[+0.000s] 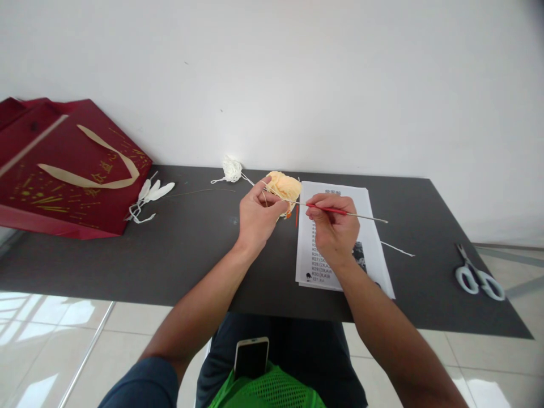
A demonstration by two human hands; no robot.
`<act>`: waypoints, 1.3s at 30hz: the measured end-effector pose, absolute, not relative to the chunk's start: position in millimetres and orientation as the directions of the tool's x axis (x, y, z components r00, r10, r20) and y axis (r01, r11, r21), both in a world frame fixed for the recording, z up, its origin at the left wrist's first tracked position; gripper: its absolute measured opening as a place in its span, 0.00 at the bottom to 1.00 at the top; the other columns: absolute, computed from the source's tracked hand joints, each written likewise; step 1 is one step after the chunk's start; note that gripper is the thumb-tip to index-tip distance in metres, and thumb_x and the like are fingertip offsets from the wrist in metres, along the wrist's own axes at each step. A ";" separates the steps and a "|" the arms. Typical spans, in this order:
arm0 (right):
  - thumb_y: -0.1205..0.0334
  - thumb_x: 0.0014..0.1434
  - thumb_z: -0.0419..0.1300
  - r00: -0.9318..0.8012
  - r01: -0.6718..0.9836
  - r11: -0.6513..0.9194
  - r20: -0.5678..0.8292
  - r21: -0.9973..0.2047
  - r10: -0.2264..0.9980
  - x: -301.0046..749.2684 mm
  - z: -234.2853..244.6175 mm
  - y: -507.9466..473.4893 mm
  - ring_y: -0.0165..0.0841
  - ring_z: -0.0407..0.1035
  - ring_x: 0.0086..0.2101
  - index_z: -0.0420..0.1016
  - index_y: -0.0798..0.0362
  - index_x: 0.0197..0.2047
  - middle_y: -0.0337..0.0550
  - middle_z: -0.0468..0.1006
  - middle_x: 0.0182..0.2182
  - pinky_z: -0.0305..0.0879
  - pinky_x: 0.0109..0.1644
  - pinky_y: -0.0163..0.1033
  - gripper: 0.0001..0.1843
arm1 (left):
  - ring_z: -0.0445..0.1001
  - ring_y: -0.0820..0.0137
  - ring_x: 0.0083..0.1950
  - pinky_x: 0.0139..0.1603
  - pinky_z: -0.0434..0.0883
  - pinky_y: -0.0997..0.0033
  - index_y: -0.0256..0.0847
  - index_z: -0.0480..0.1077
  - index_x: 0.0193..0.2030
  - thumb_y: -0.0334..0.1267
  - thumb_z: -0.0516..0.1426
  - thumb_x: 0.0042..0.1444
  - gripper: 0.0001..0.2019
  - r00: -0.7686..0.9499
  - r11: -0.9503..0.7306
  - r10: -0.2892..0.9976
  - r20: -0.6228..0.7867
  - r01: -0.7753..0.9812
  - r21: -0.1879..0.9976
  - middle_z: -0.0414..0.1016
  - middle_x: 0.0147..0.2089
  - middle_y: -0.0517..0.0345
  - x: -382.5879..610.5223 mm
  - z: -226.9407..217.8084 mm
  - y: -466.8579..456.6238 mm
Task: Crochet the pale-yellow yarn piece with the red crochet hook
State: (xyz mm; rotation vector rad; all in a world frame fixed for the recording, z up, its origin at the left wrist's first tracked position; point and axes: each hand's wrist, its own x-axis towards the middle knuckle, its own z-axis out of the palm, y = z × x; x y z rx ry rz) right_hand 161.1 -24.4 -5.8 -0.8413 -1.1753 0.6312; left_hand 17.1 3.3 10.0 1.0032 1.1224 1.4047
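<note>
My left hand (256,214) is closed around a pale yellow crocheted piece (285,185), held just above the dark table (170,249). My right hand (334,226) pinches a crochet hook with a red grip (340,211); its tip points left into the yellow piece and its metal end sticks out to the right. A cream yarn strand runs from the piece back to a small white yarn ball (232,169) near the wall. Under my right hand lies a printed pattern sheet (335,238).
A dark red gift bag (63,170) lies on its side at the table's left end, with white feather-like pieces (151,195) beside it. Scissors with white handles (478,275) lie at the right end. A phone (251,357) rests on my lap over green mesh.
</note>
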 end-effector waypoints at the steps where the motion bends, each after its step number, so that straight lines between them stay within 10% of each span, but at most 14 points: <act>1: 0.65 0.59 0.68 0.283 0.027 0.551 0.535 -0.834 0.796 161.2 -5.6 -25.3 0.31 0.76 0.35 0.74 0.47 0.39 0.38 0.82 0.37 0.74 0.38 0.39 0.07 | 0.70 0.77 0.26 0.33 0.68 0.75 0.34 0.68 0.65 0.29 0.66 0.44 0.37 -0.136 -0.066 0.990 0.043 -0.169 0.983 0.77 0.28 0.67 17.2 8.6 2.9; 7: 0.64 0.59 0.68 0.302 -0.075 0.460 0.419 -0.885 0.856 163.3 -1.2 -24.7 0.27 0.73 0.29 0.73 0.48 0.38 0.37 0.81 0.35 0.69 0.32 0.36 0.08 | 0.69 0.77 0.25 0.30 0.66 0.75 0.40 0.70 0.64 0.27 0.62 0.46 0.34 -0.118 -0.187 0.976 0.182 -0.034 0.982 0.75 0.27 0.67 16.0 5.6 0.4; 22: 0.63 0.53 0.74 0.160 -0.529 0.197 0.131 -0.825 0.978 169.7 -3.5 -11.6 0.24 0.71 0.25 0.72 0.49 0.35 0.34 0.82 0.31 0.69 0.28 0.31 0.14 | 0.70 0.76 0.27 0.31 0.68 0.73 0.41 0.76 0.49 0.26 0.64 0.44 0.22 0.086 -0.092 0.988 0.126 -0.322 0.942 0.75 0.28 0.64 10.8 8.4 3.9; 39: 0.60 0.55 0.73 0.227 -0.518 0.174 0.061 -0.837 0.972 144.1 -0.8 -21.5 0.26 0.78 0.29 0.75 0.49 0.38 0.34 0.84 0.33 0.79 0.35 0.34 0.12 | 0.75 0.76 0.32 0.34 0.72 0.76 0.41 0.73 0.58 0.31 0.67 0.48 0.27 -0.028 -0.162 0.987 0.160 -0.262 0.952 0.78 0.35 0.62 15.5 6.9 2.5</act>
